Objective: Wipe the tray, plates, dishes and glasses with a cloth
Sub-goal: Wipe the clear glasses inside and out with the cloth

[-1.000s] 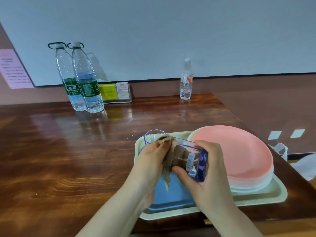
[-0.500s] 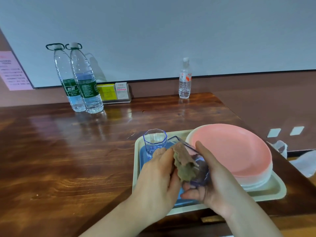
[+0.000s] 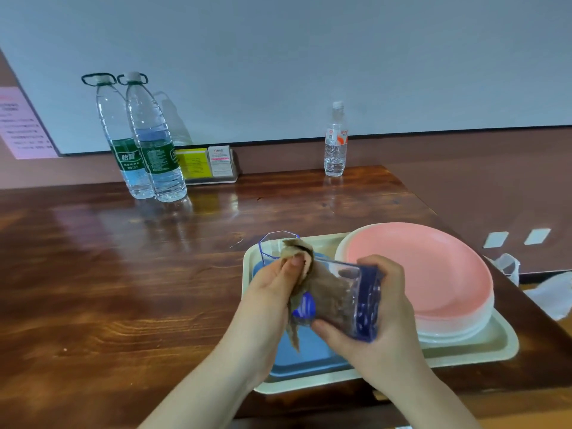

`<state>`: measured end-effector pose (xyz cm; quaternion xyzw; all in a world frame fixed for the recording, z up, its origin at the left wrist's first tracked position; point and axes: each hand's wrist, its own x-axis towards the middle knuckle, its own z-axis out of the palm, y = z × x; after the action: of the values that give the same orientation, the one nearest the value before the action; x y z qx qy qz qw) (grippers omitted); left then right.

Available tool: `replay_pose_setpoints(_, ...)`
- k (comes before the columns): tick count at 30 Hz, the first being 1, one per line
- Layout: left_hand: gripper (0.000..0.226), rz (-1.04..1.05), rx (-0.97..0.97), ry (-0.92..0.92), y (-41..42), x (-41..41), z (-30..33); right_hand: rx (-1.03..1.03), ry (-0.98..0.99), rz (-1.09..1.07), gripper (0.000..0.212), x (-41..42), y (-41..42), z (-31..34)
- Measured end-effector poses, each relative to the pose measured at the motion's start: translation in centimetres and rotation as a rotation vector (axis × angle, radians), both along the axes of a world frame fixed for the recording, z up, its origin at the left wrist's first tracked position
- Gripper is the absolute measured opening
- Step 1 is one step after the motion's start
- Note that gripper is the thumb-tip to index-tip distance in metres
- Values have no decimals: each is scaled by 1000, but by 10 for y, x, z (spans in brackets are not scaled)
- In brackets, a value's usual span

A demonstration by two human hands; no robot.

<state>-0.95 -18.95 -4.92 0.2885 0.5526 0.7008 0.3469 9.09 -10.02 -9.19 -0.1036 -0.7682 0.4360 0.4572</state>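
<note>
Wiping a glass is the step in hand: the right hand (image 3: 383,308) grips a blue-tinted glass (image 3: 349,300) lying on its side above the tray (image 3: 483,351), its mouth turned to the left, while the left hand (image 3: 272,289) pinches a brown cloth (image 3: 325,295) that is pushed into the glass, a loose corner hanging down below it. Under the hands a blue dish (image 3: 309,354) lies in the tray's left half. Just beyond the left hand a second glass (image 3: 275,246) stands upright at the tray's far left corner, and a stack of pink plates (image 3: 418,274) fills the right half. I judge the plates, dish, tray and second glass as not yet wiped. Next the cloth should be turned round the inside wall, the right hand keeping a firm hold so the glass does not slip. Farther back on the wooden table (image 3: 123,289) stand two large water bottles (image 3: 145,150) and a small bottle (image 3: 335,144) by the wall
</note>
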Motion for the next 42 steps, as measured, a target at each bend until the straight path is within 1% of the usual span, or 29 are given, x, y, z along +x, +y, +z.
replay_pose_setpoints(2,31,62,-27,167,1,5,-1,-265,32,12,60,-5,-10,4)
replay_pose_setpoints(4,28,103,9,341,2,8,-4,-583,31,41,55,-8,-16,11)
replay_pose_setpoints(6,24,118,92,608,4,14,-8,-921,52,151,42,-8,-17,16)
replay_pose_setpoints(8,15,102,95,969,5,10,-17,-1231,85,292,30,-5,-17,24)
replay_pose_setpoints(9,18,103,48,1107,4,5,-21,-1307,78,301,32,-4,-17,29)
replay_pose_setpoints(10,23,98,24,1157,3,2,-26,-1302,57,288,36,-4,-15,27)
replay_pose_setpoints(11,27,85,37,1071,4,4,-29,-1232,26,246,37,-4,-15,26)
replay_pose_setpoints(13,27,90,95,741,5,16,-20,-1004,52,125,27,-8,-15,21)
replay_pose_setpoints(15,19,97,97,398,9,22,-9,-726,73,-17,44,-10,-14,18)
replay_pose_setpoints(16,15,106,86,281,9,23,-6,-587,70,-89,45,-9,-12,14)
replay_pose_setpoints(18,20,97,59,121,10,18,-1,-348,64,-187,44,-7,-9,11)
replay_pose_setpoints(19,25,70,70,51,10,14,1,-230,61,-215,49,-5,-8,8)
replay_pose_setpoints(20,28,51,84,3,10,12,4,-149,56,-221,54,-4,-6,5)
replay_pose_setpoints(21,27,34,81,6,11,10,3,-125,52,-226,55,-4,-7,5)
replay_pose_setpoints(22,25,31,80,59,10,11,5,-176,56,-204,52,-4,-10,7)
replay_pose_setpoints(23,24,53,85,155,10,12,4,-282,70,-193,47,-5,-13,11)
replay_pose_setpoints(25,24,52,138,387,9,14,1,-601,38,-126,42,-7,-18,24)
replay_pose_setpoints(27,17,36,192,760,8,10,-8,-996,14,50,30,-3,-17,34)
replay_pose_setpoints(29,6,53,179,1238,6,-1,-14,-1350,40,224,37,2,-15,46)
replay_pose_setpoints(30,8,65,172,1400,5,-7,-17,-1433,53,277,36,4,-13,47)
replay_pose_setpoints(31,10,53,150,1448,4,-10,-21,-1448,36,313,35,4,-11,46)
replay_pose_setpoints(32,11,55,118,1399,3,-7,-20,-1418,4,354,34,3,-10,42)
replay_pose_setpoints(33,12,101,68,1292,2,-4,-18,-1362,-40,384,36,2,-10,40)
replay_pose_setpoints(35,19,211,-9,905,2,4,-14,-1154,-140,374,42,-1,-9,35)
replay_pose_setpoints(36,25,202,-24,673,4,6,-10,-1022,-163,340,46,-3,-7,30)
replay_pose_setpoints(37,28,157,-7,466,4,7,-7,-881,-174,295,51,-4,-5,24)
replay_pose_setpoints(39,33,109,-16,175,5,2,-4,-540,-176,189,64,-4,-2,14)
replay_pose_setpoints(41,38,78,-21,-10,2,-3,-3,-144,-136,84,76,0,5,2)
replay_pose_setpoints(42,38,54,-20,-49,1,-4,-3,14,-122,31,76,2,10,-1)
